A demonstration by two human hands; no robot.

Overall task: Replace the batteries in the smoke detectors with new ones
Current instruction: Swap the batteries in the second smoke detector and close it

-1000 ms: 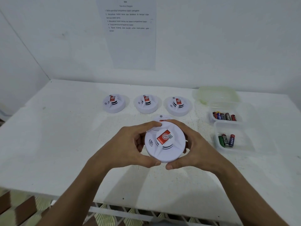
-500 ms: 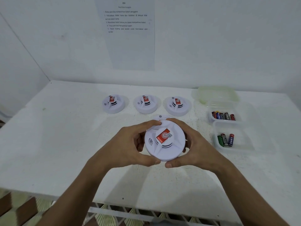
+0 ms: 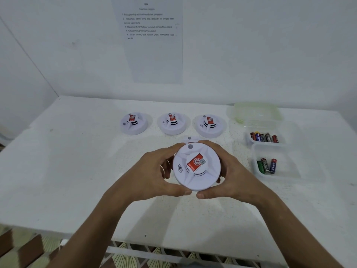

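A round white smoke detector (image 3: 196, 167) with a red label is held above the table, face up. My left hand (image 3: 152, 173) grips its left rim and my right hand (image 3: 229, 175) grips its right rim, thumbs meeting at the near edge. A small white cover piece (image 3: 190, 139) lies on the table just behind it. Three more white detectors (image 3: 133, 123), (image 3: 172, 123), (image 3: 210, 125) stand in a row further back. A clear tub (image 3: 265, 137) holds several batteries; a nearer clear tub (image 3: 276, 167) holds three.
The white table (image 3: 67, 161) meets a white wall at the back. A pale green lid (image 3: 255, 112) lies behind the tubs at the right. A printed instruction sheet (image 3: 152, 39) hangs on the wall. The table's front edge runs below my forearms.
The detector has turned a little in my hands, so its red label sits more level and the small grey button shows at the top. Both hands keep their grip.
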